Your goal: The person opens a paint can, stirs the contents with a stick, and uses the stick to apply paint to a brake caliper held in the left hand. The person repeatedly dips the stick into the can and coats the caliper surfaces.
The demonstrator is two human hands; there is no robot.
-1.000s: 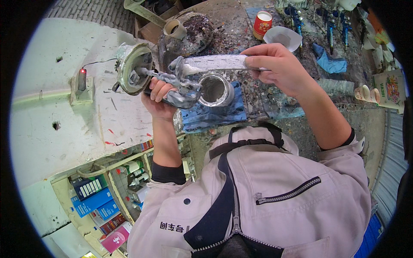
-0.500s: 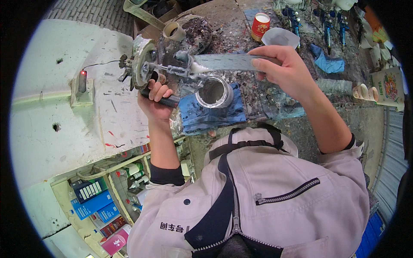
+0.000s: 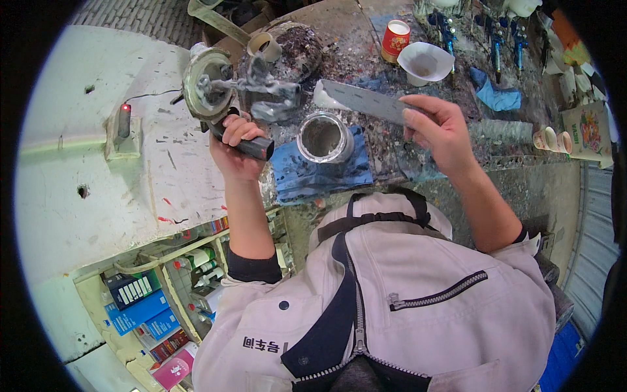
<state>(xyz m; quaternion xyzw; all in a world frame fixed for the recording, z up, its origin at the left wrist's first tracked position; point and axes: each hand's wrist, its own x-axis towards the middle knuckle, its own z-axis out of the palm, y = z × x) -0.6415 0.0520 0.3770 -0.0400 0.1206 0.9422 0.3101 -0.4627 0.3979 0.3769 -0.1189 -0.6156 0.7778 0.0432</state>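
My left hand (image 3: 239, 140) is closed around the black handle of a stirring lid (image 3: 208, 81), a round paint-can lid tipped on its side. Its paddles (image 3: 273, 98) point right, coated in grey-white paint and smeared by motion. Between thumb and fingers my right hand (image 3: 443, 130) pinches a flat grey mixing stick (image 3: 372, 103). White paint covers the far left end of the stick, which is apart from the paddles. Below them an uncovered metal paint can (image 3: 324, 159), its inside coated grey, stands on a blue cloth (image 3: 294, 179).
A red paper cup (image 3: 395, 44) and a white paper funnel (image 3: 426, 60) stand at the back. Several spray guns (image 3: 498, 49) hang beyond a crumpled blue cloth (image 3: 496, 91). On the left is a white panel (image 3: 65, 170); below it are shelves (image 3: 163, 261) with boxes and bottles.
The stick's painted end has come off the paddles, as my right hand moved right and down. The stirring lid has shifted left and turned, with my left hand still around its handle.
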